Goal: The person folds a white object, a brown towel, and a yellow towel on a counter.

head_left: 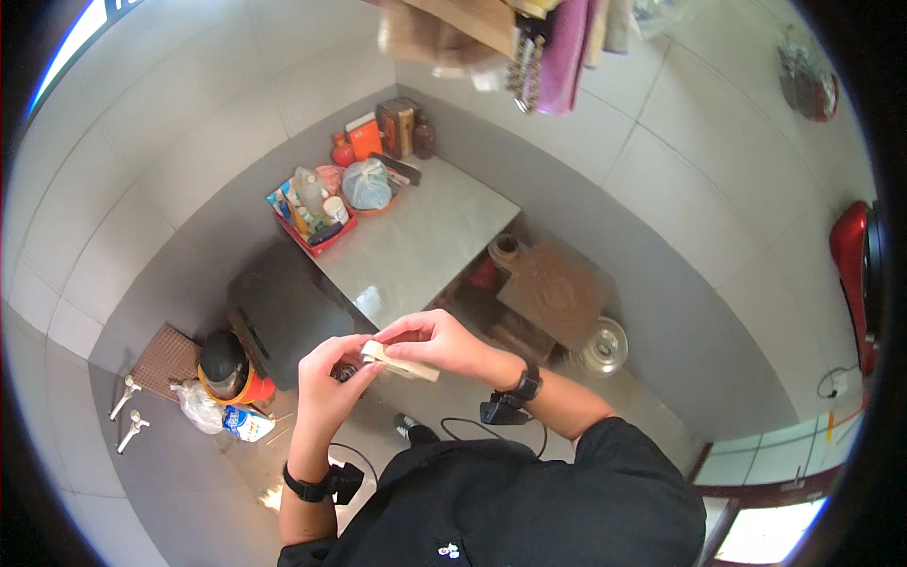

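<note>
In front of my body, both hands meet on a small cream-coloured object point(408, 366) with a rounded, roll-like end and a flat strip running to the right. My left hand point(324, 376) pinches its rounded end between thumb and fingers. From the other side, my right hand point(440, 342) grips it near the top, fingers bent over it. Part of the object is hidden by the fingers, and its exact kind cannot be made out. Black bands circle both wrists.
Beyond my hands stands a grey-topped table point(425, 222) bearing a red basket point(333, 241) of bottles, a tied plastic bag point(367, 183) and boxes. A dark chair point(283, 307) is left of it; a brown board point(557, 293) and glass jar point(605, 347) are right. Cables hang near my waist.
</note>
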The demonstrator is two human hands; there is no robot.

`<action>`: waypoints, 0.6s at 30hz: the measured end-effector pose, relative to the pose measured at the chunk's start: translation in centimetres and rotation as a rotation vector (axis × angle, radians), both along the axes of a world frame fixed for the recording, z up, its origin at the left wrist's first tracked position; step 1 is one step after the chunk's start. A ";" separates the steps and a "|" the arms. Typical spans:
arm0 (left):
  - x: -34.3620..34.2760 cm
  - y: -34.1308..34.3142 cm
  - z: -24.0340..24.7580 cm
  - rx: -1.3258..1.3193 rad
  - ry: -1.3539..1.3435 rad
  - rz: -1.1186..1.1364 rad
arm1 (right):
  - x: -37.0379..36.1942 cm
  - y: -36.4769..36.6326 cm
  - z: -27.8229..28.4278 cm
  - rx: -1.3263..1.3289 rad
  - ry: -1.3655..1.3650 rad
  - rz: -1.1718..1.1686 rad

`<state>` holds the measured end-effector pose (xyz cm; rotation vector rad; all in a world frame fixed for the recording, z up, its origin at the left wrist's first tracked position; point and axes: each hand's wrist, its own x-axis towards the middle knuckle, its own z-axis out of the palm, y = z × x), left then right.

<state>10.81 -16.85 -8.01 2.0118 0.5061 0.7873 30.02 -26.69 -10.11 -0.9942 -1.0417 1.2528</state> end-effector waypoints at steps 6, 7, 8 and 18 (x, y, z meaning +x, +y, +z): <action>2.8 -4.8 -1.6 -0.195 0.109 0.002 | 0.7 -6.5 -1.0 0.013 -0.179 -0.124; 3.1 -5.2 -2.3 -0.257 0.094 0.021 | 0.5 -7.5 -1.0 0.057 -0.276 -0.189; 3.4 -5.5 -2.8 -0.254 0.111 0.023 | 0.7 -8.3 -1.5 0.063 -0.414 -0.179; 5.9 -7.6 -4.4 -0.567 0.085 -0.013 | 1.9 -11.4 -4.5 0.326 -0.882 -0.312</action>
